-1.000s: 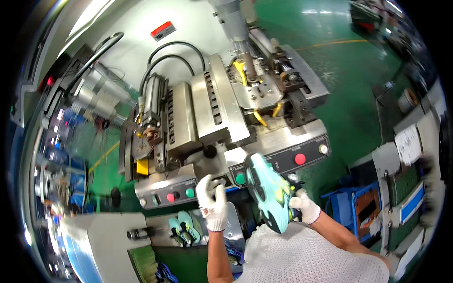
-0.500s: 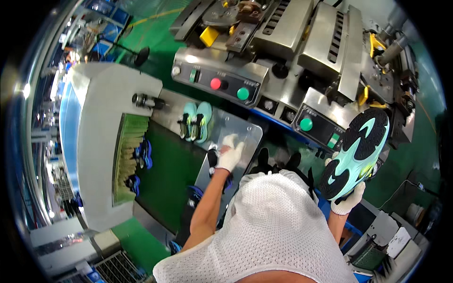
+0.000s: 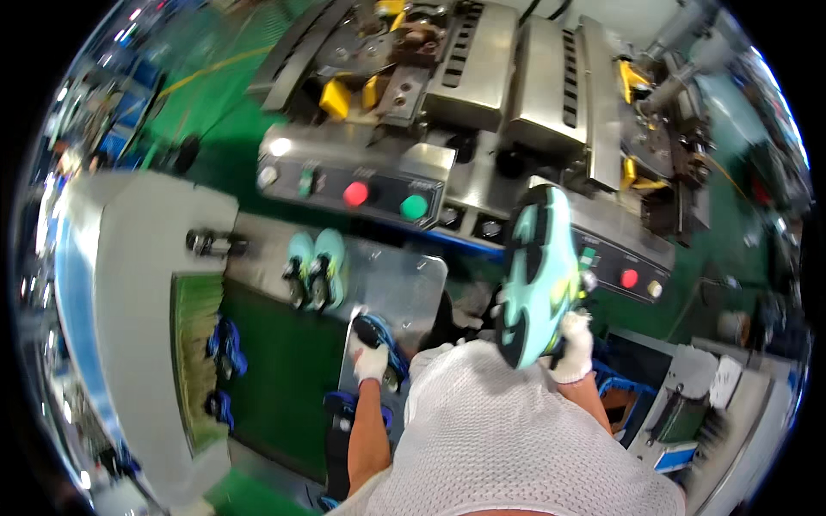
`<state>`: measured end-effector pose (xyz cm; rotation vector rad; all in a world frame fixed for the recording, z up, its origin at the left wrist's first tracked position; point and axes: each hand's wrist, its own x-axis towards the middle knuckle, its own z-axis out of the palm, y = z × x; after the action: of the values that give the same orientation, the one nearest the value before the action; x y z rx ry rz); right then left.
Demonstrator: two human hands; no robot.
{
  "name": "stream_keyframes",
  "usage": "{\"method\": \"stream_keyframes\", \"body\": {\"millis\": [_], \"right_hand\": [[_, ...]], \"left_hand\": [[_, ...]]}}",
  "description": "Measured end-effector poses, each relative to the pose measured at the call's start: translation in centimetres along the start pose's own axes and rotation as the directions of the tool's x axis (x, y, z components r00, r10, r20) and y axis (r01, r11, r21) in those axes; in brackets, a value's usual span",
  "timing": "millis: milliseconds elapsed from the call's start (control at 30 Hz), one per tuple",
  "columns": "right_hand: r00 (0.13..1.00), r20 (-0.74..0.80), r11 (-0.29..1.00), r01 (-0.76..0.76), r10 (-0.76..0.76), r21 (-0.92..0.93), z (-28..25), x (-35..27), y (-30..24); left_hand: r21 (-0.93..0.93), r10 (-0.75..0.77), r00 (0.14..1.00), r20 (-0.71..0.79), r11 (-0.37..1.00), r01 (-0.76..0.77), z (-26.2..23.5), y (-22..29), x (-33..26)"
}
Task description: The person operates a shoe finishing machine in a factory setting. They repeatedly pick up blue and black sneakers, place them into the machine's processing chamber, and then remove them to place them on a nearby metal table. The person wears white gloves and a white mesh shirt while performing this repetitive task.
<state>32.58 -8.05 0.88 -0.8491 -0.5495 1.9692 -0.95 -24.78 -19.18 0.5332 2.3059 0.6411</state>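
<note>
My right hand [image 3: 575, 348], in a white glove, holds a mint-green running shoe [image 3: 548, 267] with black sole patches. The shoe's sole is turned toward me, and the shoe hides part of the fingers. My left hand [image 3: 370, 361], also gloved, is closed around a blue-and-black shoe [image 3: 385, 338] at the near edge of the metal plate [image 3: 391, 275]; some fingers are hidden. Beyond it on the plate, a mint-green shoe [image 3: 298, 268] stands beside a matching shoe [image 3: 329, 271].
A machine with steel covers [image 3: 469, 69] stands ahead, its control panel [image 3: 344, 185] carrying red and green buttons. At left, a grey housing [image 3: 142, 258] has a bristle-curtained opening with blue shoes [image 3: 225, 348] at it. A green conveyor belt [image 3: 275, 378] runs there. A blue crate [image 3: 628, 396] sits at right.
My left hand has come nearer to me and taken hold of the blue-and-black shoe. My right hand has brought the mint-green shoe leftward and turned it more upright. The view has shifted.
</note>
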Motion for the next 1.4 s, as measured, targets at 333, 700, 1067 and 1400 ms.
{"method": "stream_keyframes", "body": {"millis": [333,700,1067,1400], "right_hand": [[1.0,0.006,0.998,0.027,-0.027,-0.055,3.5,1.0,-1.9],[0.991,0.037,0.992,0.128,-0.128,0.015,0.6,-0.2,-3.6],[0.98,-0.109,0.984,0.172,-0.166,0.05,-2.4,-1.8,-4.1],[0.946,-0.229,0.963,0.255,-0.231,0.082,-4.0,-4.5,-5.3]], "left_hand": [[0.226,-0.221,0.957,-0.187,0.939,0.261,-0.3,-4.8,0.6],[-0.096,0.47,0.877,-0.104,0.873,-0.479,-0.8,14.7,-1.4],[-0.289,0.656,0.708,0.263,0.753,-0.591,8.1,22.0,-6.7],[-0.325,0.628,0.635,0.45,0.778,-0.538,9.0,25.5,-10.9]]}}
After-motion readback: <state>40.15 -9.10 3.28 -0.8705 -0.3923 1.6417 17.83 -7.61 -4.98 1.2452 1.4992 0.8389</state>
